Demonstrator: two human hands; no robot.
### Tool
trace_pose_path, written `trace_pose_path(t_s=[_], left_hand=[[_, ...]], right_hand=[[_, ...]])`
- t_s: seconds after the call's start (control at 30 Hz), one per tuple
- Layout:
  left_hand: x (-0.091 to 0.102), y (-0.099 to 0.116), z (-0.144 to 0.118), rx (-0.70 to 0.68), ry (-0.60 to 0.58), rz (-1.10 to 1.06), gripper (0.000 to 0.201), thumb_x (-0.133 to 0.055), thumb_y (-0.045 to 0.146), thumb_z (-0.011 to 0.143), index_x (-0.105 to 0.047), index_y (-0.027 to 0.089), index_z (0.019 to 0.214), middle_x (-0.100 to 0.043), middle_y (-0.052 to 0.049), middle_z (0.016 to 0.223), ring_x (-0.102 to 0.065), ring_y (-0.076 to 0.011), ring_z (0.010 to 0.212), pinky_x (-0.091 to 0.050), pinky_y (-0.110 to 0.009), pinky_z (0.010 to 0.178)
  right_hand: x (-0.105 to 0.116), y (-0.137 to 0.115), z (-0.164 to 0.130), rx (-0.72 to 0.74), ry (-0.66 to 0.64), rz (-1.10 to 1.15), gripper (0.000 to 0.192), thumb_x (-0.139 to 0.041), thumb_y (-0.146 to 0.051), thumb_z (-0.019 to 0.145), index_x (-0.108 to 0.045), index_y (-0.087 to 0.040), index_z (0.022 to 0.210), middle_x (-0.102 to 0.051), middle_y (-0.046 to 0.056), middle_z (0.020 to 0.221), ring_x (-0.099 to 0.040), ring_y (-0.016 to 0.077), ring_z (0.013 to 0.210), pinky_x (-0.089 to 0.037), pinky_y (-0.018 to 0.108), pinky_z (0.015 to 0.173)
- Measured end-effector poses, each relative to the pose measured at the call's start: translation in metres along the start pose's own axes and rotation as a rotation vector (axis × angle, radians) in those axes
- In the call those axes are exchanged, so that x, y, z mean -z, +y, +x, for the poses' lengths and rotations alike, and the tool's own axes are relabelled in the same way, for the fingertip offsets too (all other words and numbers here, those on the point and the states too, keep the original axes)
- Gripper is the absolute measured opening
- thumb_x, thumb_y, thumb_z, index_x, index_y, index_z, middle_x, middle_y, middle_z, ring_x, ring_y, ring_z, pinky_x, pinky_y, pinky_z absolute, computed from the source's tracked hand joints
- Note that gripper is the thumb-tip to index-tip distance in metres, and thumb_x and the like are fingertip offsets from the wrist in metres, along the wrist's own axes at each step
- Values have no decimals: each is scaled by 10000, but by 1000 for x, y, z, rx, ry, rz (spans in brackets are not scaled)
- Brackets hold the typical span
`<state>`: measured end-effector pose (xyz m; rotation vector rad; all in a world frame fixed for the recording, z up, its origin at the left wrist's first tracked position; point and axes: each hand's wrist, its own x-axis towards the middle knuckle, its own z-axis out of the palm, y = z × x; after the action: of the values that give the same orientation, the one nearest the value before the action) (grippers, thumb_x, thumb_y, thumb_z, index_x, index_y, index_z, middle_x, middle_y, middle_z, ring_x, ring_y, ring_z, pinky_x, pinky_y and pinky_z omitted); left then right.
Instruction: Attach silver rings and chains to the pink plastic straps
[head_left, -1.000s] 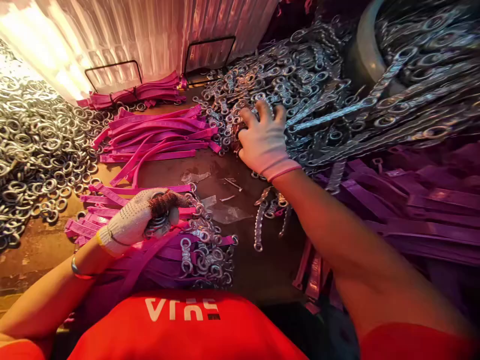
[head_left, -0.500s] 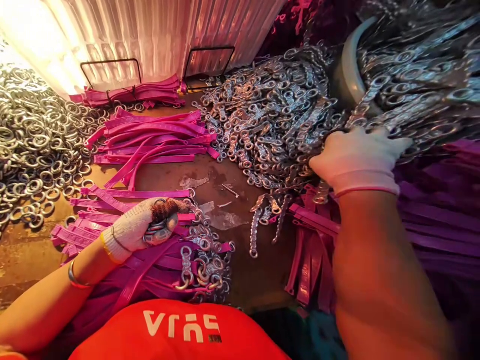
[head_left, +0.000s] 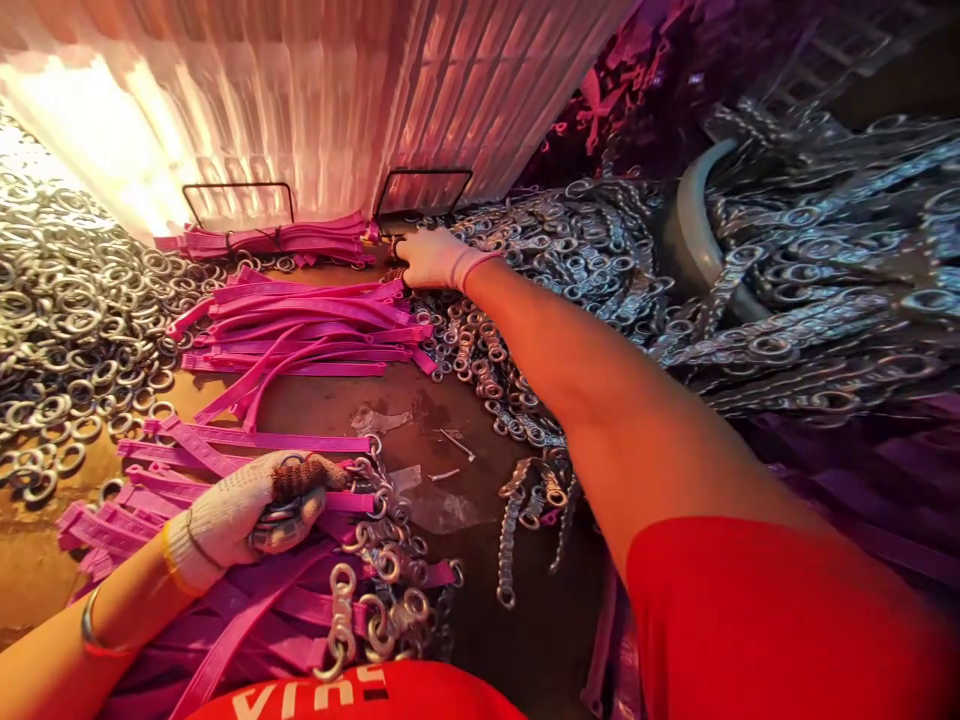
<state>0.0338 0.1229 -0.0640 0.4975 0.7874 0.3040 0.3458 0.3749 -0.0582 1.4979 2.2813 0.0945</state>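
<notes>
My left hand [head_left: 289,505], in a white knitted glove with brown fingertips, is closed around several metal rings [head_left: 281,515]. It rests above a heap of pink straps [head_left: 247,610], many with metal rings and linked metal strips [head_left: 343,610] at their right ends. My right hand [head_left: 435,258], gloved too, reaches to the far side of the table. Its fingers are apart, near the right end of a tied pink strap bundle [head_left: 300,240]; their tips are partly hidden. Just in front of it lies a loose pile of pink straps [head_left: 307,325].
Loose metal rings [head_left: 67,330] are heaped at the left. Metal link strips [head_left: 585,240] pile up at the right, spilling past a grey curved rim [head_left: 697,220]. A white ribbed panel [head_left: 315,100] with black wire handles [head_left: 240,188] stands at the back.
My right hand has moved left and away from me, from the metal strips to the tied strap bundle. My left hand still grips the rings. The view has tilted up slightly.
</notes>
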Motion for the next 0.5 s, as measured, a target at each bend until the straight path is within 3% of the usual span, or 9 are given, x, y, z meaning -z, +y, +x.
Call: trace_pose_path(t_s=[0.1, 0.23, 0.37, 0.5], left_hand=[[4, -1, -1, 0, 1, -12, 370, -665, 415, 850, -700, 110, 1057, -551, 18, 572, -278, -14, 338, -202, -142, 314], [5, -1, 1, 15, 14, 5, 339, -636, 367, 874, -698, 111, 1088, -526, 28, 558, -285, -16, 337, -208, -129, 316], [6, 1, 5, 25, 13, -21, 284, -607, 311, 874, -696, 91, 1029, -545, 13, 572, -302, -23, 321, -214, -135, 297], [4, 2, 7, -2, -9, -38, 248, -593, 278, 863, -696, 82, 972, -563, -1, 589, -329, -33, 314, -218, -145, 288]], right_hand=[[-6, 11, -21, -15, -79, -72, 500, -439, -430, 914, -661, -116, 1233, -704, 184, 1183, -646, 333, 1074, -409, 405, 861], [3, 25, -74, 72, -199, -227, 402, -511, -436, 871, -731, -183, 1091, -735, 115, 1037, -639, 293, 989, -377, 403, 860], [9, 28, -138, 102, -148, -301, 285, -581, -336, 809, -753, -180, 975, -724, 117, 986, -589, 287, 1023, -329, 435, 915], [9, 17, -194, 0, -67, -357, 260, -557, -258, 812, -752, -171, 962, -716, 134, 1026, -551, 301, 1081, -304, 465, 959]])
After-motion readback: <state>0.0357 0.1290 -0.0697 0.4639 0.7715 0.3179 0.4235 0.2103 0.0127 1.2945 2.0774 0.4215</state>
